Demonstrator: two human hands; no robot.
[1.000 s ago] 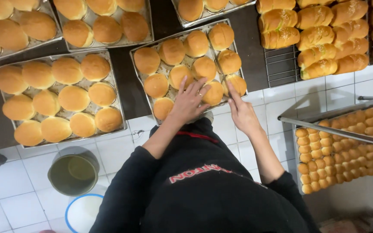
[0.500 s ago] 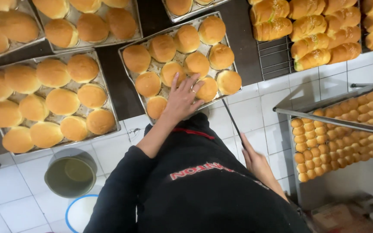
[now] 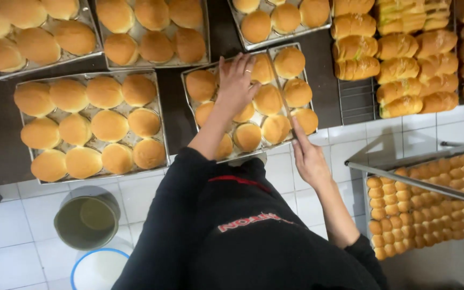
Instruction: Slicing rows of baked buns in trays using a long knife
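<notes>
Standing over a dark worktop (image 3: pixel 178 113) laden with baking, a person in black leans toward a metal tray (image 3: pixel 189 72) of round golden buns. Beyond the fingertips lie three further trays (image 3: pixel 99 48) of the same buns, and off to the left of the reaching hands sits another full tray (image 3: pixel 165 129). To the right of the fingers, a wire rack (image 3: pixel 358 102) carries long glazed rolls (image 3: pixel 398 70), and lower on that side a sloping tray (image 3: pixel 409 177) holds rows of small rolls. Below the left forearm, on the white tiled floor, stand a metal pot (image 3: pixel 87 217) and a blue-rimmed bucket (image 3: pixel 99 268).

The left hand (image 3: pixel 236 80) lies palm down across the middle of the tray, fingers spread and loosely curved over a bun (image 3: pixel 245 113); whether they actually grip it I cannot tell. The right hand (image 3: pixel 308 156) rests at the tray's near right corner, its forefinger stretched out straight and touching the edge bun (image 3: pixel 304 119), closed on nothing.
</notes>
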